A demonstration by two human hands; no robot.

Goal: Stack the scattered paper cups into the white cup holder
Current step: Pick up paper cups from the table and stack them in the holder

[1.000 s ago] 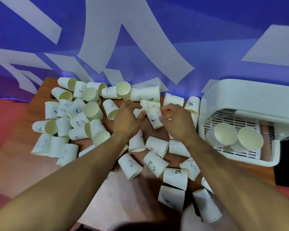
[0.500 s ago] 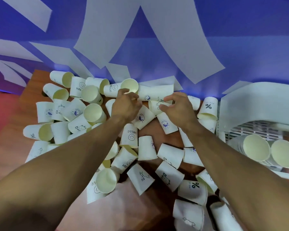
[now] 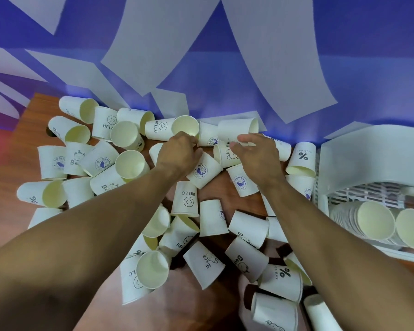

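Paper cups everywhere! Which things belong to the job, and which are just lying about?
Job: scattered paper cups, white cup holder, stacked cups inside it, left hand, right hand.
Just there: wooden table, blue-and-white backdrop.

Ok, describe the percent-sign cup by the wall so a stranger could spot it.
Start at the white plastic cup holder on the right. Beside its left wall, near the purple backdrop, sits a white paper cup. Unlike its neighbours, it shows a bold percent sign.

Cup txt: HELLO cup (image 3: 186, 199), Feil Be Funny cup (image 3: 202, 172), NICE DAY % cup (image 3: 302, 156), Hi cup (image 3: 204, 263).
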